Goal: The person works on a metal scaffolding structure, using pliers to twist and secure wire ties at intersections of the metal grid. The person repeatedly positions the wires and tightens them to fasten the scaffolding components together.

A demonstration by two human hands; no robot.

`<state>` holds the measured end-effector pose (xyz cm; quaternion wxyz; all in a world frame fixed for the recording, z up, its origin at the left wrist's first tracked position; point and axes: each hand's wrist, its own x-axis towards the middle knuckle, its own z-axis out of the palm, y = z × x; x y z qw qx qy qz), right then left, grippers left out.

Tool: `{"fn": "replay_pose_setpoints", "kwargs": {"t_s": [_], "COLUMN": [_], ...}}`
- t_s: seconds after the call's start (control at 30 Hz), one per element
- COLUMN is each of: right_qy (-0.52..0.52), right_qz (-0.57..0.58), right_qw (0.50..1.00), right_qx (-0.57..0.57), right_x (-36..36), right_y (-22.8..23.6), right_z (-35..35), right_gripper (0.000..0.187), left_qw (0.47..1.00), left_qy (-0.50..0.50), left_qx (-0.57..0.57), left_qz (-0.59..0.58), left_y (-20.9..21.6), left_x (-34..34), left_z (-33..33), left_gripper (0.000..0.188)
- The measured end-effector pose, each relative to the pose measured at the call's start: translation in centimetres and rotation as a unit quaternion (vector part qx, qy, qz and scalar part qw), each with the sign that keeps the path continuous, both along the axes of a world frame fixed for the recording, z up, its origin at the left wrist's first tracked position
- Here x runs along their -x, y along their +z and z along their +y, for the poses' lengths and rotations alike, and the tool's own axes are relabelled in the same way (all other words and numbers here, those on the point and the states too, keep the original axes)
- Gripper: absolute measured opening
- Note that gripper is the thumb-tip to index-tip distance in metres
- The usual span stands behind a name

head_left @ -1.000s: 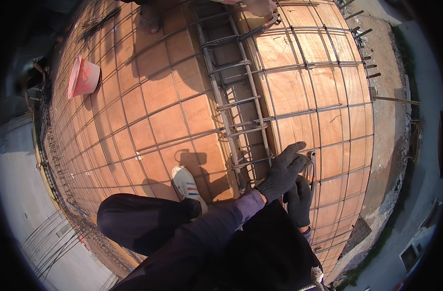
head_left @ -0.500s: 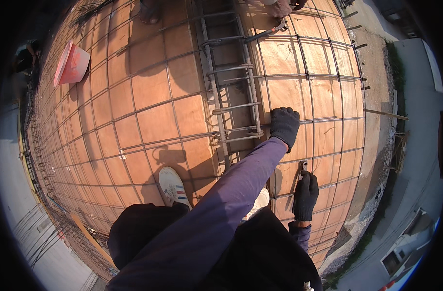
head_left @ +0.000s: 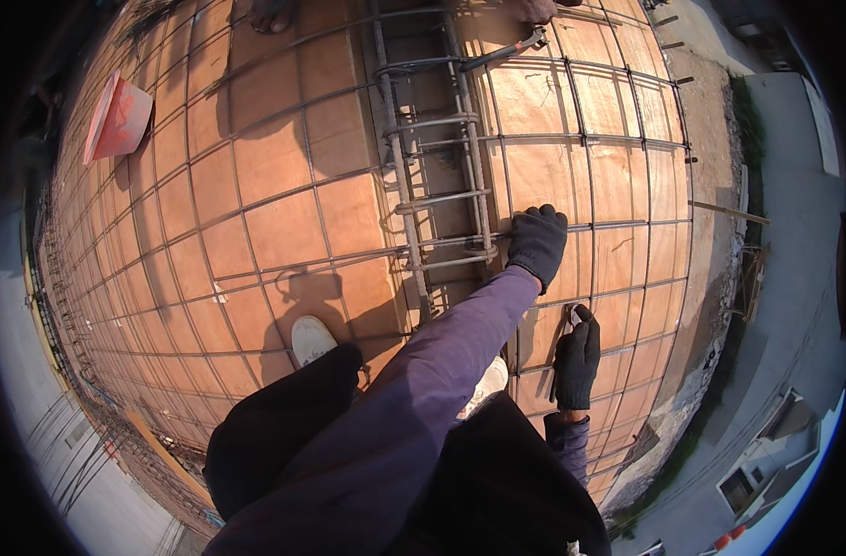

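My left hand (head_left: 538, 243), in a black knit glove, reaches across my body with its fingers curled round a reinforcing bar (head_left: 608, 225) of the mesh, just right of the beam cage (head_left: 446, 199). Nearer to me, my right hand (head_left: 578, 360), in a matching glove, is closed on a pair of pincers (head_left: 572, 315). Their metal head sticks out beyond the fingers, and part of a handle shows below the palm. The pincers are over the mesh; whether they touch a bar, I cannot tell.
Plywood formwork (head_left: 284, 222) lies under the bar grid. A pink bucket (head_left: 117, 119) rests on its side at the upper left. At the top, another person's hand (head_left: 532, 9) is by an orange-handled tool (head_left: 503, 54). The deck's edge curves down the right, with ground beyond.
The view has shifted slightly, and the bucket appears further left. My left shoe is more covered by my leg. The pincers' head now shows less above my right hand.
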<state>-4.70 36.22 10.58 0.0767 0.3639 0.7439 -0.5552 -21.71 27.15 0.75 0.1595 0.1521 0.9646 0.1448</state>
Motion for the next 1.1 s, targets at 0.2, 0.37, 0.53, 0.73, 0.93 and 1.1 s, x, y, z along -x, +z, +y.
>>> {"fn": "replay_pose_setpoints", "kwargs": {"t_s": [0.2,0.37,0.53,0.73,0.93,1.1], "right_qy": [-0.013,0.003,0.014,0.247,0.221,0.335], "right_qz": [-0.052,-0.052,-0.044,0.114,0.025,0.109], "right_qw": [0.993,0.998,0.99,0.953,0.971,0.894], "right_qx": [0.109,0.048,0.134,-0.136,-0.09,-0.278], "right_x": [2.4,3.7,2.4,1.7,1.5,0.3], "right_y": [-1.4,-0.7,-0.4,-3.3,-4.0,-7.2], "right_z": [0.4,-0.2,0.0,1.4,1.5,1.6], "right_gripper": [0.038,0.044,0.039,0.031,0.029,0.03], "left_qw": [0.993,0.974,0.94,0.905,0.868,0.859], "left_qy": [0.014,-0.085,-0.224,-0.178,-0.378,-0.183], "left_qx": [-0.115,-0.123,-0.098,-0.186,-0.168,-0.13], "left_qz": [-0.036,-0.168,-0.237,-0.338,-0.274,-0.46], "left_y": [-0.1,-1.5,-2.3,0.8,-0.1,1.6], "left_x": [0.8,5.2,8.6,10.1,11.6,11.9], "left_z": [-1.3,-2.3,-3.5,-5.4,-4.5,-4.4], "left_gripper": [0.02,0.027,0.036,0.044,0.033,0.034]}}
